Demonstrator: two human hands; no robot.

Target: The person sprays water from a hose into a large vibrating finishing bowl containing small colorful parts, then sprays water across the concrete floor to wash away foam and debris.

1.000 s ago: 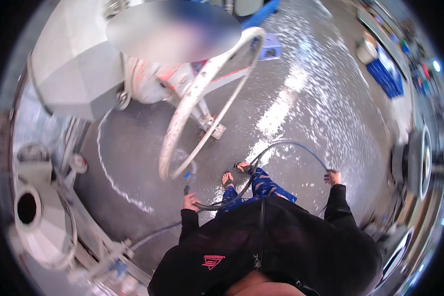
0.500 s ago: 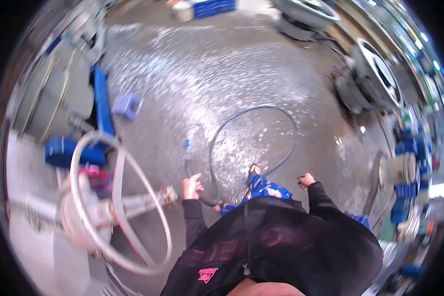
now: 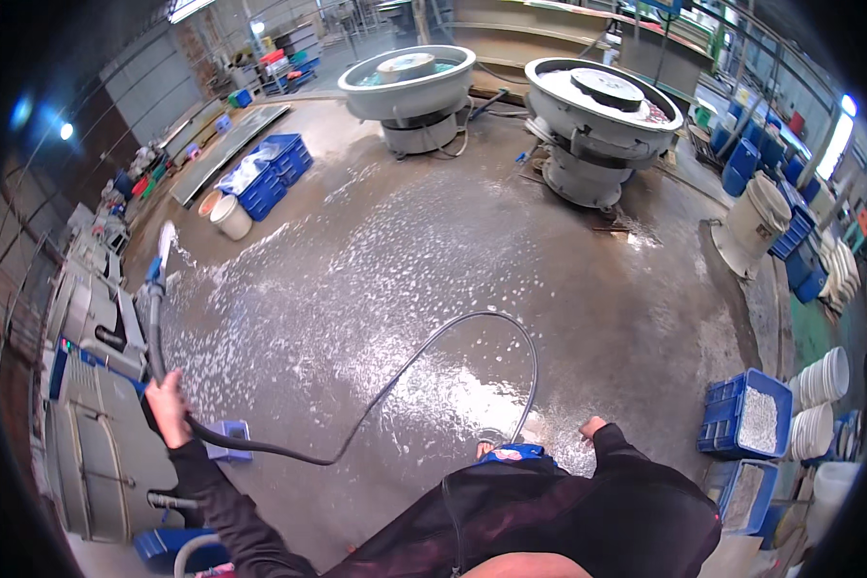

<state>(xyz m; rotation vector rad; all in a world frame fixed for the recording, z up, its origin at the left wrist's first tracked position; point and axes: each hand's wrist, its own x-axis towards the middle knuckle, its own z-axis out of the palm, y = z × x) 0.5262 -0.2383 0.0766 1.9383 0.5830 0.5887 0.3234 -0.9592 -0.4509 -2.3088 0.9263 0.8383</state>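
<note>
While the left hand [image 3: 169, 409] wraps around the dark hose [image 3: 155, 328], water [image 3: 167, 241] leaves its blue tip [image 3: 154, 270] ahead of that hand.
Slack runs to the hand's right, past the purple stool [image 3: 229, 429], and loops by the foot [image 3: 485, 450]; the right hand [image 3: 592, 427] looks curled, but I cannot tell whether it holds anything. A firm grip should steady the water, with the slack best kept clear of stool and foot.
</note>
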